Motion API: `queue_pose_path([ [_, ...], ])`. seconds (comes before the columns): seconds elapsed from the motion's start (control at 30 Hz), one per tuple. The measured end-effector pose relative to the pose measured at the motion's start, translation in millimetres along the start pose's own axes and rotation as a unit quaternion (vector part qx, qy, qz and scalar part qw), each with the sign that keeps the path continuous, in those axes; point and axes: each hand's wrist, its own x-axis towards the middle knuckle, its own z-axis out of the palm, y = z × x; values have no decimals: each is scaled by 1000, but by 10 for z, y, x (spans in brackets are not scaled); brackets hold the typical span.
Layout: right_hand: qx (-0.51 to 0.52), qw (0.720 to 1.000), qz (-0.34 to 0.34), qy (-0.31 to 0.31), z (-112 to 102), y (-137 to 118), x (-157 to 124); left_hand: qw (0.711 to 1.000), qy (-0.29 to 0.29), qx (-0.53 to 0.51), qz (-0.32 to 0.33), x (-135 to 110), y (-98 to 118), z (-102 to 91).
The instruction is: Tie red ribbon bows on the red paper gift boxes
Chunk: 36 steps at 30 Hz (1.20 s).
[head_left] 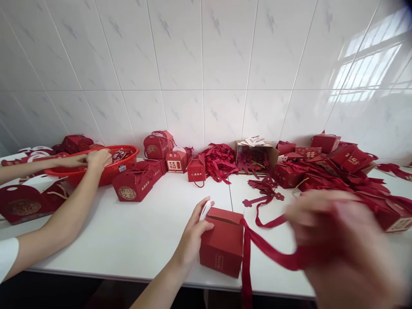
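Note:
My left hand (190, 238) grips a red gift box (222, 246) by its left side, near the front edge of the table. A white tab with a slot shows beside my fingers at the box's top. Dark red ribbon (273, 251) comes out of the box's right top edge; one end hangs down past the table edge. The other part runs into my right hand (350, 253), which is raised close to the camera, smeared by motion and closed on the ribbon. Its fingertips cannot be made out.
A co-worker's arms (74, 197) reach over a red plastic basket (112, 169) at left. Finished-looking red boxes (135, 182) stand nearby. Ribbon heaps (220, 161), an open carton (273, 156) and piled boxes (350, 161) line the tiled wall (225, 51).

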Motion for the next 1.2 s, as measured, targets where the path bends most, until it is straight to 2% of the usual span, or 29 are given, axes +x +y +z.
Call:
queue_pose_path([
  [0.07,38,992,95,-74,484,43,304,999,15,-35,0,-17,-1,35],
  [0.1,53,980,131,-141,678,85,426,999,22,-42,4,-20,-4,49],
  [0.13,65,970,158,-174,827,136,514,998,27,-47,8,-20,-11,62],
  [0.2,57,953,194,-227,982,237,591,998,28,-61,15,-16,-26,83],
  [0.27,36,948,203,-242,992,299,578,995,30,-88,23,-12,-38,98],
  [0.33,7,954,196,-228,939,312,543,992,36,-121,27,-16,-39,110],
  [0.47,-61,956,183,-223,888,291,546,985,44,-165,5,-53,-12,132],
  [0.73,-108,933,207,-274,942,354,638,986,28,-162,-41,-98,19,132],
  [0.97,-122,931,207,-274,931,365,640,988,9,-153,-31,-76,-18,111],
  [1.2,-111,932,212,-272,927,378,633,990,15,-135,-25,-82,-45,100],
])
